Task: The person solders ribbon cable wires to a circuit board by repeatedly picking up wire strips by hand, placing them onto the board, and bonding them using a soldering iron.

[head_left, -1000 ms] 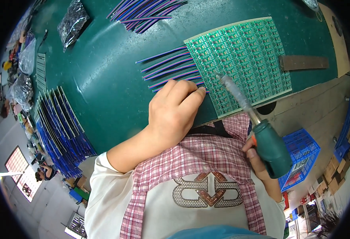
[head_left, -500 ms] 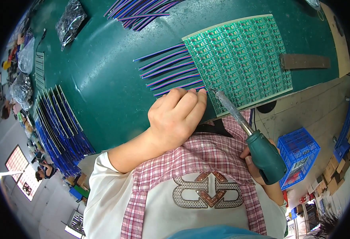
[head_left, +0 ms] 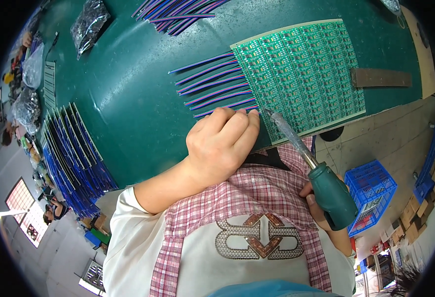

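My left hand [head_left: 220, 143] is closed, its fingertips pinching a multicoloured ribbon wire [head_left: 247, 107] at the left edge of a green circuit board panel [head_left: 304, 74]. Several more ribbon wires [head_left: 217, 90] lie in a row above it, their right ends on that same edge. My right hand [head_left: 317, 207], mostly hidden behind the handle, grips a soldering iron [head_left: 332, 198] with a dark green handle. The iron slants up and left, its tip at the panel's edge just right of my left fingertips. Whether the tip touches the board, I cannot tell.
A brown flat bar [head_left: 381, 77] overlaps the panel's right side. Loose ribbon wires [head_left: 178, 14] lie at the far edge of the green table [head_left: 138, 99]. Wired board strips [head_left: 76, 158] stand at the left, with a plastic bag [head_left: 90, 27] beyond. A blue crate [head_left: 371, 198] is below right.
The whole view has shifted slightly, with the panel and wires a little further right in the picture. Both hands keep their grip, and the iron's tip stays by the left fingertips.
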`<state>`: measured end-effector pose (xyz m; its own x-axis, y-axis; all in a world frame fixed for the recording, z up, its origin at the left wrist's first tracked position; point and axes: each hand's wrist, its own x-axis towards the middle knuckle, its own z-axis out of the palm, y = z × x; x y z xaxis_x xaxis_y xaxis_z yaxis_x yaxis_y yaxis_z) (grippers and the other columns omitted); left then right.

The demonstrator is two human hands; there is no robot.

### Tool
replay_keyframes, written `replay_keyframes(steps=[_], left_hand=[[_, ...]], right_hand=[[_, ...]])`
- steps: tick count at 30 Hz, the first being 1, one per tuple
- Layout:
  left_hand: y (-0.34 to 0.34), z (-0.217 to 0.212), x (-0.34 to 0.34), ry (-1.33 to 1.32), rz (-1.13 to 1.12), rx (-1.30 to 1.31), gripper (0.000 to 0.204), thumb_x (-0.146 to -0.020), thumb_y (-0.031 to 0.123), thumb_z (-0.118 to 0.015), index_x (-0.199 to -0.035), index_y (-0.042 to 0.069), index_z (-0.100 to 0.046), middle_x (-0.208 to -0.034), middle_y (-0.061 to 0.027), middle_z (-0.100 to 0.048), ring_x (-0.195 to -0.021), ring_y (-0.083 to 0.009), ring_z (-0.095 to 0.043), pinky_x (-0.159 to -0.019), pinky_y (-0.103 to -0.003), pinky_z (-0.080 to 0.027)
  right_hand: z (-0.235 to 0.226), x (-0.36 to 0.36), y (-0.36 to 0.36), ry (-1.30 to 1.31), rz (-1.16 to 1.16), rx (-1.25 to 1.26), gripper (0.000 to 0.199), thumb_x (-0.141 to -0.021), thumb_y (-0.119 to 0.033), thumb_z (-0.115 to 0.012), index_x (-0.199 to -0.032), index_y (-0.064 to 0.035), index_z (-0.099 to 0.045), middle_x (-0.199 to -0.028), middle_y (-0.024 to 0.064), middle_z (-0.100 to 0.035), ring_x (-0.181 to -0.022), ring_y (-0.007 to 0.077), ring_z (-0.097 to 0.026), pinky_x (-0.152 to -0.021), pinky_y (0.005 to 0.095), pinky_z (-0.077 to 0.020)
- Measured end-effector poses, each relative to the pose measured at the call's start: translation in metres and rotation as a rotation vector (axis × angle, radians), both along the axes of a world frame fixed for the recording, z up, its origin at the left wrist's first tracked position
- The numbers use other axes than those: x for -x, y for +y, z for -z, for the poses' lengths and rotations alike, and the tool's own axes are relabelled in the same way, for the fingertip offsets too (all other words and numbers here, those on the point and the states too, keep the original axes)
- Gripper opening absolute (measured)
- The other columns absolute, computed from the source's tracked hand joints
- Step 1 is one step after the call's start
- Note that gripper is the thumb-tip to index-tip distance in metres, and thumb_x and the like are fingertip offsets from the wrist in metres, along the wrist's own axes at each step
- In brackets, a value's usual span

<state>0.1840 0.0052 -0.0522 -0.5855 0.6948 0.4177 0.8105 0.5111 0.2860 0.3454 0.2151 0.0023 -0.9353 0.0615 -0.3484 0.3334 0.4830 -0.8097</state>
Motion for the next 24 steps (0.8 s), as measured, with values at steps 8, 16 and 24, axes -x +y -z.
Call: replay_keyframes(steps=[8,16,24], left_hand=[[0.001,0.004,0.001,0.054,-0.003,-0.021,0.020,-0.068,0.005,-0.072,-0.088,0.004,-0.069,-0.076,-0.0006,-0.052,-0.070,-0.0129,-0.058,-0.051,-0.025,-0.045],[0.001,0.005,0.001,0.075,-0.009,-0.023,0.019,-0.069,0.004,-0.072,-0.088,0.005,-0.069,-0.076,-0.0002,-0.051,-0.070,-0.0122,-0.058,-0.050,-0.024,-0.044],[0.000,0.004,0.000,0.078,-0.013,-0.010,0.019,-0.069,0.005,-0.072,-0.088,0.006,-0.069,-0.076,0.0002,-0.052,-0.070,-0.0120,-0.058,-0.050,-0.024,-0.044]], right_hand=[[0.010,-0.018,0.003,0.013,-0.058,-0.174,0.005,-0.076,-0.006,-0.067,-0.080,-0.0049,-0.069,-0.077,0.0057,-0.070,-0.071,0.0248,-0.060,-0.067,0.0365,-0.0475],[0.007,-0.019,0.002,0.035,-0.005,-0.157,0.006,-0.072,-0.004,-0.068,-0.077,-0.0064,-0.069,-0.078,0.0052,-0.070,-0.073,0.0254,-0.062,-0.070,0.0365,-0.0498],[0.014,-0.024,0.003,-0.020,-0.038,-0.194,0.007,-0.072,-0.004,-0.068,-0.078,-0.0069,-0.069,-0.077,0.0050,-0.069,-0.072,0.0256,-0.064,-0.067,0.0358,-0.0503]])
